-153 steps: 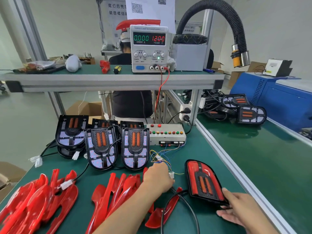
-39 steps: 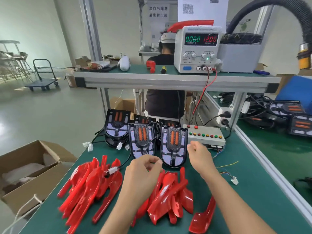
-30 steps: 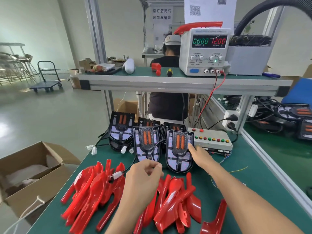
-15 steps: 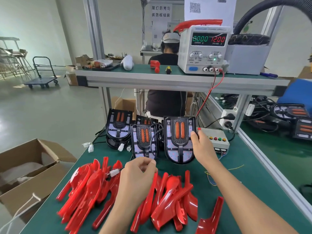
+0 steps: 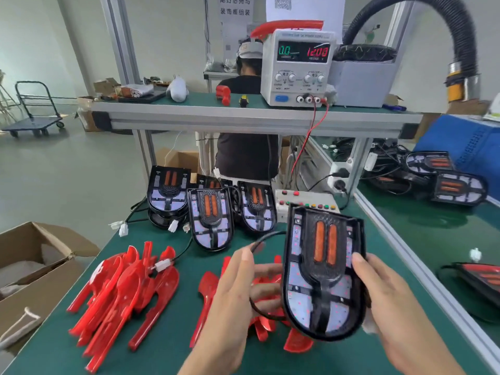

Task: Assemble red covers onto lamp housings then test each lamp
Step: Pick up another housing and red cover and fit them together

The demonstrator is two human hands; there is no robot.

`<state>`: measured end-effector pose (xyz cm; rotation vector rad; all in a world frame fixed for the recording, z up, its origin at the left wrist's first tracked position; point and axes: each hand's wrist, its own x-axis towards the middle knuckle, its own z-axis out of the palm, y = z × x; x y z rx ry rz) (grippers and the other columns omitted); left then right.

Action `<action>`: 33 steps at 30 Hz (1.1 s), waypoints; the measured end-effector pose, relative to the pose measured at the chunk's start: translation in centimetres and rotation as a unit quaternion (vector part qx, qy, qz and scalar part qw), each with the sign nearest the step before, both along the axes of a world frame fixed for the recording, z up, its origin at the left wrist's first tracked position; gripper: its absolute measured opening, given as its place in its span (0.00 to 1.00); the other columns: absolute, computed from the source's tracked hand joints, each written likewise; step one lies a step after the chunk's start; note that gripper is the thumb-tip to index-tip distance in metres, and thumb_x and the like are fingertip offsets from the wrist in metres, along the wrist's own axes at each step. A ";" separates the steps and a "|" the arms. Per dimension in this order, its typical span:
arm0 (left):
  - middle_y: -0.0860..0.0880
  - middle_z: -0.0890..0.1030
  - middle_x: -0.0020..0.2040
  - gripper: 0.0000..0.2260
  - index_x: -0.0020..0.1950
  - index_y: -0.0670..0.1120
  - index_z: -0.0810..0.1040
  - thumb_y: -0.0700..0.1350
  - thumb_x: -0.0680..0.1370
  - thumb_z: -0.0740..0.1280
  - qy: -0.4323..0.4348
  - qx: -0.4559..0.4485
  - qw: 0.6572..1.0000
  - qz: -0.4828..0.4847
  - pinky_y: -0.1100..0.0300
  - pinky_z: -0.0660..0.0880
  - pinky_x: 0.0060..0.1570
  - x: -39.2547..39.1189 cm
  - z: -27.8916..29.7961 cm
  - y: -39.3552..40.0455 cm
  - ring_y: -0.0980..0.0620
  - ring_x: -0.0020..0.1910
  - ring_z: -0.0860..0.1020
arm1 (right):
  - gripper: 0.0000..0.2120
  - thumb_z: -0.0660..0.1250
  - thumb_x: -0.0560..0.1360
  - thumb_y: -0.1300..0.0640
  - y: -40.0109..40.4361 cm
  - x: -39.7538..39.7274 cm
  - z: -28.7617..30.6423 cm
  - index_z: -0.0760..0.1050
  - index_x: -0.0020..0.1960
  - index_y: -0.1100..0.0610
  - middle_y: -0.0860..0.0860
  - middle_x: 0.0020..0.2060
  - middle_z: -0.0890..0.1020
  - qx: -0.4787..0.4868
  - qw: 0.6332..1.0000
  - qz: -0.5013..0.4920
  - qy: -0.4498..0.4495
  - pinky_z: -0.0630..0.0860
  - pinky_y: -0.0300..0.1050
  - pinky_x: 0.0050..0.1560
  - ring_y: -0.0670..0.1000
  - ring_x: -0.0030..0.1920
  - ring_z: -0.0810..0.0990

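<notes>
Green mat: covering the work surface point(image 5: 384, 272), which is carrying lamp parts, red covers and a test box.
Held housing: black lamp housing point(image 5: 323, 269) with two orange strips is being held above the surface, face toward the camera, rounded end down, tilted slightly.
Right hand: right hand point(image 5: 389, 301) is gripping the housing's right edge, thumb lying on the front rim, fingers going behind; grip is grasping the housing.
Left hand: left hand point(image 5: 238, 296) is reaching to the housing's left side, thumb up, fingers extending behind the left edge and the cable; whether the grip is closing on anything, cannot tell.
Cable: black cable point(image 5: 266, 236) is looping from the housing's left side past the left hand.
Waiting housings: three more bare housings point(image 5: 211, 220) are leaning in a row at the back of the surface, with others stacked behind; white connectors are lying beside them.
Left cover pile: red covers point(image 5: 121, 296) are lying heaped at the near left, with one white connector point(image 5: 163, 265) resting on top.
Centre cover pile: second heap of red covers point(image 5: 208, 293) is lying under the hands, partly hidden.
Test box: grey switch box point(image 5: 307, 203) with coloured buttons is sitting behind the held housing.
Power supply: bench power supply point(image 5: 297, 69) on the upper shelf is showing a red 12.0 reading; red and black leads are dropping down.
Right side: a red-covered lamp point(image 5: 479, 280) is lying on the neighbouring surface at the frame edge.
Floor, left: open cardboard box point(image 5: 32, 266) is standing beside the surface.
</notes>
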<state>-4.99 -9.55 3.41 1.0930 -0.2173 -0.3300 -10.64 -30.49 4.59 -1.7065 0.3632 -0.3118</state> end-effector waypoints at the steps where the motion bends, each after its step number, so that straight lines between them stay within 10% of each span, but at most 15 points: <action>1: 0.39 0.85 0.53 0.15 0.55 0.59 0.82 0.64 0.75 0.64 0.018 0.018 1.000 0.001 0.55 0.80 0.38 -0.9 -0.7 -0.5 0.45 0.41 0.84 | 0.12 0.67 0.78 0.41 -0.2 -1.1 -1.1 0.82 0.54 0.46 0.47 0.38 0.87 0.028 1.000 -0.007 0.011 0.71 0.39 0.32 0.46 0.34 0.82; 4: 0.43 0.85 0.49 0.12 0.53 0.60 0.82 0.65 0.75 0.69 0.033 0.069 0.997 -0.012 0.58 0.77 0.35 -2.8 -2.7 -1.2 0.48 0.38 0.81 | 0.09 0.64 0.82 0.48 -0.3 -3.2 -3.5 0.84 0.52 0.43 0.44 0.47 0.88 0.059 0.998 -0.025 0.029 0.76 0.51 0.59 0.45 0.51 0.86; 7: 0.45 0.85 0.48 0.21 0.65 0.60 0.77 0.57 0.73 0.75 0.003 0.098 0.995 -0.013 0.60 0.74 0.38 -3.8 -3.6 -1.2 0.52 0.38 0.79 | 0.12 0.65 0.82 0.52 0.4 -4.0 -5.0 0.85 0.46 0.42 0.41 0.42 0.88 0.116 0.989 -0.081 0.038 0.75 0.48 0.57 0.39 0.45 0.86; 11: 0.41 0.85 0.55 0.32 0.72 0.49 0.72 0.52 0.70 0.77 0.045 -0.004 0.997 0.062 0.55 0.78 0.46 -4.9 -3.1 -0.9 0.46 0.44 0.84 | 0.11 0.62 0.84 0.57 1.6 -3.9 -5.4 0.81 0.53 0.62 0.61 0.49 0.86 0.320 0.933 -0.166 0.008 0.76 0.61 0.61 0.58 0.47 0.85; 15: 0.46 0.86 0.57 0.55 0.66 0.45 0.75 0.61 0.42 0.86 0.079 -0.076 0.992 0.063 0.50 0.79 0.53 -6.7 -3.5 -1.8 0.45 0.52 0.83 | 0.13 0.52 0.86 0.52 4.5 -3.9 -4.1 0.76 0.54 0.49 0.45 0.51 0.84 0.386 0.904 -0.179 -0.032 0.75 0.52 0.58 0.43 0.51 0.78; 18: 0.43 0.85 0.57 0.43 0.70 0.40 0.72 0.38 0.56 0.80 0.039 -0.003 0.998 0.057 0.55 0.83 0.51 -7.4 -4.5 -2.7 0.44 0.57 0.84 | 0.11 0.60 0.83 0.64 7.8 -5.1 -3.4 0.77 0.61 0.64 0.65 0.52 0.84 0.356 0.924 -0.103 -0.093 0.80 0.60 0.53 0.62 0.47 0.82; 22: 0.39 0.85 0.56 0.24 0.64 0.40 0.79 0.36 0.69 0.78 -0.016 0.016 0.998 0.054 0.59 0.81 0.52 -7.0 -5.0 -3.2 0.43 0.57 0.84 | 0.10 0.63 0.77 0.74 9.9 -5.5 -2.7 0.77 0.58 0.70 0.66 0.41 0.86 0.401 0.906 -0.055 -0.123 0.75 0.28 0.31 0.41 0.28 0.82; 29: 0.30 0.82 0.57 0.19 0.61 0.38 0.80 0.44 0.72 0.71 0.013 -0.084 0.996 0.010 0.50 0.80 0.42 -5.5 -2.1 -2.7 0.36 0.50 0.82 | 0.24 0.80 0.62 0.65 9.7 -4.8 -4.8 0.81 0.57 0.62 0.60 0.44 0.88 0.239 0.964 -0.040 -0.108 0.82 0.43 0.34 0.59 0.42 0.88; 33: 0.34 0.83 0.57 0.21 0.61 0.36 0.79 0.51 0.77 0.70 -0.001 -0.076 0.997 0.000 0.54 0.82 0.41 -3.3 0.2 -0.8 0.42 0.48 0.84 | 0.19 0.76 0.69 0.53 6.4 -4.3 -4.7 0.81 0.58 0.58 0.57 0.48 0.88 0.321 0.946 0.047 -0.019 0.81 0.53 0.43 0.57 0.46 0.88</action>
